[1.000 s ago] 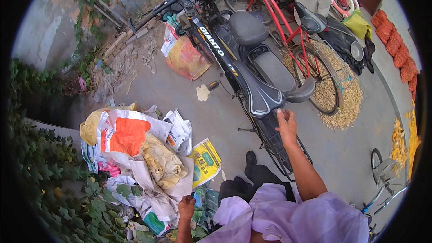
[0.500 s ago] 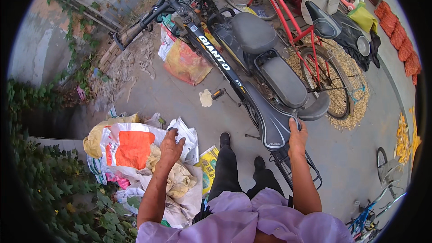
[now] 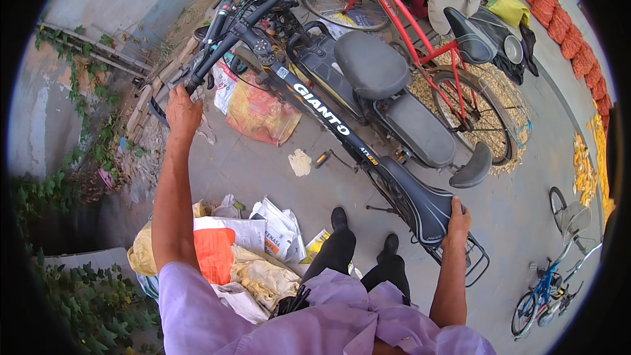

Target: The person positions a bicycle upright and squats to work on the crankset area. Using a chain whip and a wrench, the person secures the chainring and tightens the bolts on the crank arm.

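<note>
A black bicycle stands across the view from upper left to lower right. My left hand is closed round the near end of its handlebar. At the rear, my right hand grips the back of the black saddle, with the thumb on top; the undersides of those fingers are hidden. A rear rack juts out beneath the saddle, next to my right wrist. One pedal hangs on the side toward me.
Close behind stands an electric bike with a dark seat, then a red bicycle over spread peanuts. Sacks lie by my left leg. A small blue bicycle is at lower right; red net sacks line the wall.
My left hand has gone from above the sacks up to the handlebar and taken hold of it. My right hand stays at the saddle, which appears lower and farther right.
</note>
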The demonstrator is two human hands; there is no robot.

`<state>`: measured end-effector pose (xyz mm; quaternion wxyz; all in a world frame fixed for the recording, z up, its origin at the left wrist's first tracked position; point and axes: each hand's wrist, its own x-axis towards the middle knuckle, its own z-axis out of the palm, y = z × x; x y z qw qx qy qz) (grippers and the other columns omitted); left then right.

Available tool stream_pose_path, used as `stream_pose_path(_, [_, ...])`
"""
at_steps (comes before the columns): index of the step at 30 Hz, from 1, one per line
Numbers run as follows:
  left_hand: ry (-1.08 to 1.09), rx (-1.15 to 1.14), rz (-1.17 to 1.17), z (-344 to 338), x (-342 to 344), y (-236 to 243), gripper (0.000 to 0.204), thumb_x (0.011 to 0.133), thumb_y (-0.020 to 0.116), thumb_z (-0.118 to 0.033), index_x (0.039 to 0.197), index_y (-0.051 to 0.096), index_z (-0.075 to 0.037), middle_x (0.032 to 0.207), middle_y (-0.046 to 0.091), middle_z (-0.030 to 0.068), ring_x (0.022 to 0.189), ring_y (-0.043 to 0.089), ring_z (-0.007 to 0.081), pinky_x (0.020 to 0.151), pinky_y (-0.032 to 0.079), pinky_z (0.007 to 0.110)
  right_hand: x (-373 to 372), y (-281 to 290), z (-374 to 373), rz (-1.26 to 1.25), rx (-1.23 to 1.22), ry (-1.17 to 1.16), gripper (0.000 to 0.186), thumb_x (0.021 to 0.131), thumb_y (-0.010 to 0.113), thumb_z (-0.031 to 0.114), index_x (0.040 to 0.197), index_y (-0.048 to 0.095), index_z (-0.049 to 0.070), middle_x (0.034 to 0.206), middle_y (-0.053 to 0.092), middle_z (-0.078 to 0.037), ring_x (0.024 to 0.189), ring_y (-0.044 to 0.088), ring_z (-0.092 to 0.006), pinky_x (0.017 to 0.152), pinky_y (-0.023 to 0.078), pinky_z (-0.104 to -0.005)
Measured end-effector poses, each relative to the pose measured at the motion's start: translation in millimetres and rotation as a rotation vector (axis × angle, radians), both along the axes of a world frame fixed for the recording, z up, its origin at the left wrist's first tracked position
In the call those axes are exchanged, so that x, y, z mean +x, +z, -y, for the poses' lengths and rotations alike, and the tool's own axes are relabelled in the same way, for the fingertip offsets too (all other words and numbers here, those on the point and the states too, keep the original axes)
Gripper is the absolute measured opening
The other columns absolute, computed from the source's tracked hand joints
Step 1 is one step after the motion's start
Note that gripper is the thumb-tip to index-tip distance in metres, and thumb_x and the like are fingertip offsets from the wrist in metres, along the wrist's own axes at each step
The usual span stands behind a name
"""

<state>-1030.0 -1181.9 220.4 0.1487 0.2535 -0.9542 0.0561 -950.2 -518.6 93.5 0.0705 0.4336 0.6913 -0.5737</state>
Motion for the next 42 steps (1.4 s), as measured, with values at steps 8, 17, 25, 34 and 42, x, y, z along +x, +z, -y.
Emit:
stream_pose_path(8, [-0.015,0.091,0.27,64.6,-35.0,15.8,0.042,0.077,0.075,-0.037,0.103,0.067,-0.004,0.095,0.069,0.0242,0.094,0.066,0.0417,0.081,0.05,0.05,-2.4,13.5,15.5,0.05,0.376,0.054,0.08,0.085,0.066,0.051,0.125,0.054,-0.017,0.112,0.064,-0.031,0.1,0.064,-0.035,0.092,0.047,-0.0386])
stream_pose_path(17, [-0.054,0.106,0.222,75.6,-22.6,8.3,0.034,0.08,0.071,-0.034,0.1,0.068,-0.007,0.088,0.068,0.0236,0.086,0.065,0.0431,0.077,0.05,0.051,4.6,32.2,28.4,0.05,0.472,0.103,0.075,0.085,0.066,0.051,0.117,0.059,-0.016,0.104,0.066,-0.03,0.094,0.065,-0.0339,0.089,0.048,-0.0395])
stream_pose_path(25, [-0.145,0.061,0.147,101.2,-20.1,-17.7,0.032,0.086,0.065,-0.035,0.094,0.067,-0.003,0.066,0.064,0.0159,0.056,0.065,0.0291,0.06,0.05,0.044,-10.0,33.7,23.7,0.07,0.494,0.093,0.073,0.082,0.07,0.051,0.115,0.062,-0.014,0.102,0.068,-0.029,0.097,0.065,-0.0323,0.091,0.048,-0.0373])
stream_pose_path(34, [-0.15,0.031,0.19,97.4,-22.9,9.1,0.033,0.089,0.063,-0.033,0.103,0.068,-0.003,0.067,0.063,0.0147,0.055,0.06,0.025,0.058,0.047,0.043,3.3,39.8,18.3,0.057,0.502,0.08,0.07,0.082,0.071,0.049,0.113,0.064,-0.013,0.098,0.069,-0.029,0.093,0.067,-0.033,0.088,0.05,-0.0372])
stream_pose_path(42, [-0.102,0.182,0.182,90.5,-8.9,-15.1,0.033,0.089,0.064,-0.031,0.105,0.068,-0.003,0.066,0.061,0.0131,0.055,0.056,0.023,0.059,0.045,0.045,7.0,27.6,11.2,0.091,0.604,0.106,0.069,0.082,0.072,0.048,0.113,0.064,-0.013,0.1,0.069,-0.029,0.094,0.068,-0.0334,0.088,0.05,-0.037])
